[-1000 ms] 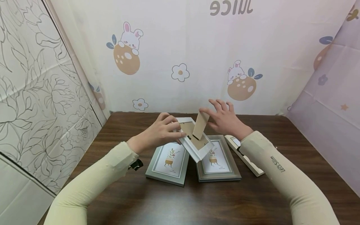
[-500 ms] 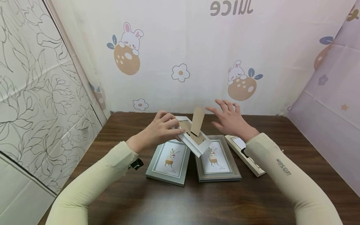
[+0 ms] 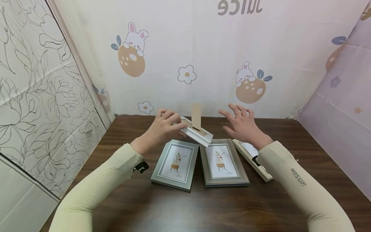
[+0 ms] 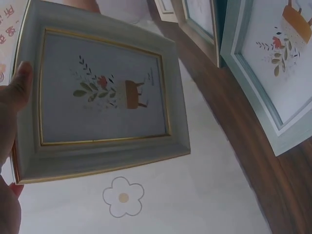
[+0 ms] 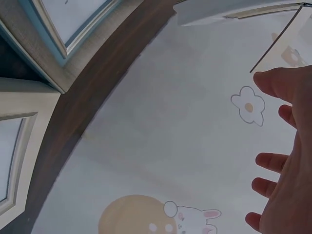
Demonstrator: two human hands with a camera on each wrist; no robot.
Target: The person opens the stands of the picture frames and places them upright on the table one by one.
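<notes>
The left grip (image 3: pixel 163 128) holds the white frame (image 3: pixel 199 136) by one short end, its long side pointing right; the right grip (image 3: pixel 244 126), farther off, is spread.

Soft, even light is filling the head view, and the backdrop (image 3: pixel 220 48) is looking bright and pale. At bottom centre, the dark tabletop (image 3: pixel 185 219) is catching a hazy sheen; at lower left it is turning darker beside the left sleeve (image 3: pixel 95 185). Near mid-frame, the upper end of the raised flap (image 3: pixel 196 117) is blurring. Both wrist views are looking dimmer and greyer: the held picture frame (image 4: pixel 105 92) is showing a shaded front, and the left hand (image 4: pixel 7 119) is appearing dark at the left edge. There, the tabletop's border is bowing into a curve.
</notes>
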